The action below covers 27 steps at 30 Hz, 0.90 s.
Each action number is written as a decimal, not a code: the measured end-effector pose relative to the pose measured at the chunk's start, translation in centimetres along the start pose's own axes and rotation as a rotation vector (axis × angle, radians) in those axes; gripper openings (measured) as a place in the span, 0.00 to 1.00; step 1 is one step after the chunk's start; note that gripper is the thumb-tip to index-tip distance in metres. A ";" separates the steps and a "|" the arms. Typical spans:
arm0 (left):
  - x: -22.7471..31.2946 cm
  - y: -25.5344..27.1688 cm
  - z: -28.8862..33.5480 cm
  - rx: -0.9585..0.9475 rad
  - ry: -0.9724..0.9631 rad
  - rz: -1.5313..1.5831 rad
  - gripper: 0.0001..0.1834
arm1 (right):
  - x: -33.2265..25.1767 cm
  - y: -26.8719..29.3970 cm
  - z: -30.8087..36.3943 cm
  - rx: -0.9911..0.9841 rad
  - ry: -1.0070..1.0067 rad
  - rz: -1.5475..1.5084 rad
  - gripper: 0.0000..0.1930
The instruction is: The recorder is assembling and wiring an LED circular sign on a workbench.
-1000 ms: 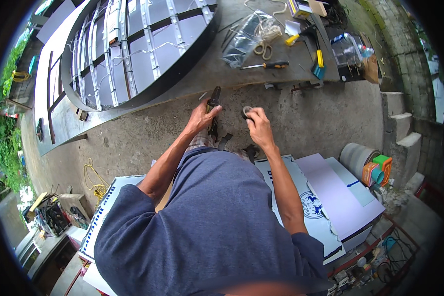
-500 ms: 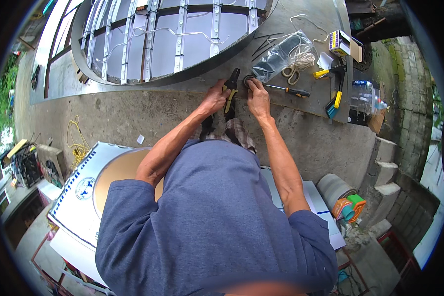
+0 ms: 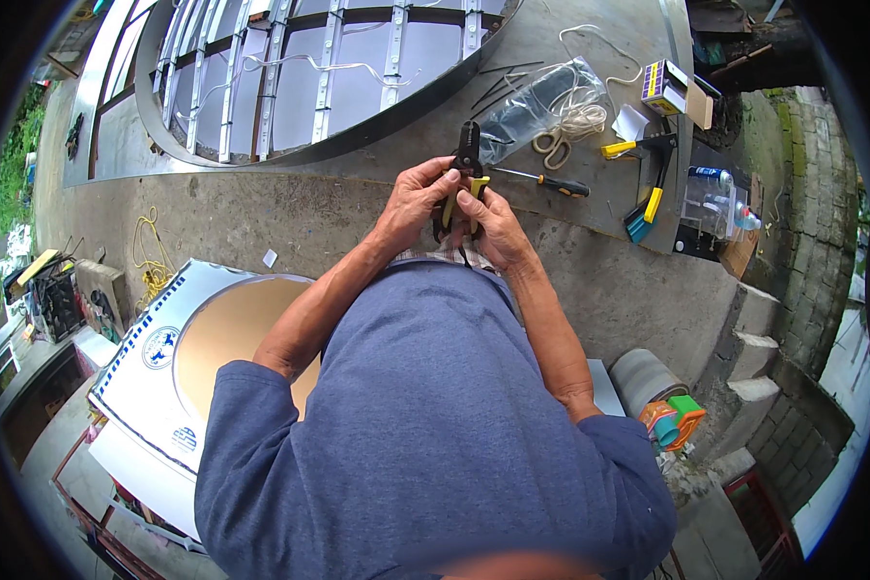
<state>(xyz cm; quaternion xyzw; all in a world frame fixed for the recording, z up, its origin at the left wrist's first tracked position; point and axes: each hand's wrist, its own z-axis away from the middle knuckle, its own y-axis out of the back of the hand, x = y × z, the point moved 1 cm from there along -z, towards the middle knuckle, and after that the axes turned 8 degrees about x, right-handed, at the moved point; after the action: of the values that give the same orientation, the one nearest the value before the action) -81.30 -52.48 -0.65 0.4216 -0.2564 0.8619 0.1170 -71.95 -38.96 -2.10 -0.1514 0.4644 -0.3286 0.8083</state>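
Note:
Held upright in front of my body are wire strippers (image 3: 468, 147) with black jaws and yellow-and-black handles. My left hand (image 3: 416, 207) is closed round them from the left, its thumb near the pivot. From the other side, my right hand (image 3: 502, 232) has its thumb and fingers closed on the yellow handle; part of its grip is hidden. Just beyond, on the metal sheet (image 3: 604, 208), lie a screwdriver (image 3: 563, 187), scissors (image 3: 552, 148), a bundle of white cord (image 3: 584, 118) and a clear plastic bag (image 3: 522, 114).
A large round metal frame (image 3: 348, 147) with light strips (image 3: 323, 87) and loose white wires fills the far left. A yellow-and-black hacksaw (image 3: 655, 179) and an opened small box (image 3: 665, 89) lie at right. Behind me is a white board (image 3: 145, 338) with a round tan panel.
My right hand has left the black ring-shaped thing on the metal sheet and joined my left hand at the wire strippers. Both hands are now closer to my body; that ring no longer shows.

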 end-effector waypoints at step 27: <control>2.6 2.0 2.3 -0.049 -0.216 -0.095 0.20 | -4.7 -1.0 1.2 -0.325 -0.303 0.152 0.22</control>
<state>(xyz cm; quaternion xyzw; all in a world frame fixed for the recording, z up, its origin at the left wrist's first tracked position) -82.23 -55.45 1.88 0.5205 -0.2684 0.7984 0.1398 -72.97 -36.59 2.11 -0.2920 0.3948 -0.1611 0.8561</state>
